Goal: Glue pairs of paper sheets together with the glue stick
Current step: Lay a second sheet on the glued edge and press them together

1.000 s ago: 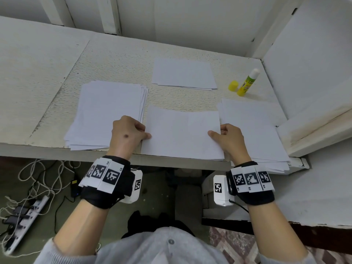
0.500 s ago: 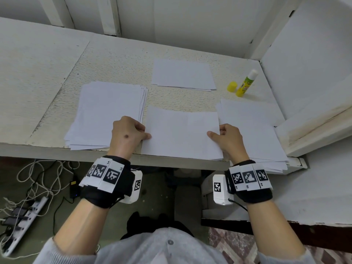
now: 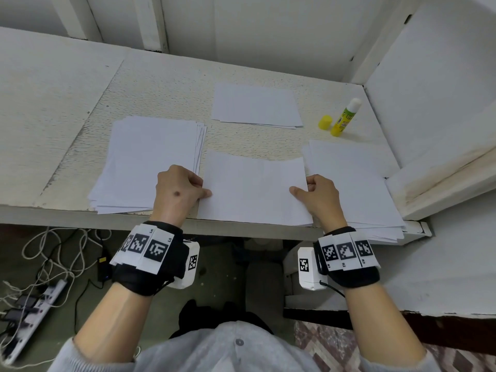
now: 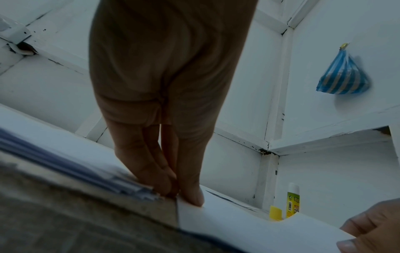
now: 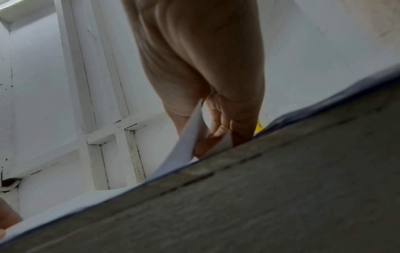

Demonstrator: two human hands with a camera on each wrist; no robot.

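Step in hand looks like seating or lifting the middle sheets [image 3: 255,189] at the worktop's [image 3: 67,103] front edge. To do it well: keep both side edges gripped evenly, square the corners before pressing, then smooth from the centre outward so no wrinkle is trapped. The sheet's far edge bows up a little, so keep tension low.

Left hand [image 3: 178,190]: fingers curled, thumb flat on top of the sheet's left edge, fingers tucked at or under that edge; a pinch, per the left wrist view.

Right hand [image 3: 320,198]: thumb on top, fingers curled under the right edge, which the right wrist view shows lifted off the surface. Whether it holds one sheet or two I can't tell; the view is too dim and oblique.

Glue stick [image 3: 346,117] stands uncapped near the worktop's back right corner, yellow cap [image 3: 325,122] just beside it, both well apart from the hands. Left stack [image 3: 150,159] lies along the front edge at left, right stack [image 3: 354,183] at the front right corner, a smaller pile [image 3: 255,106] toward the back edge.
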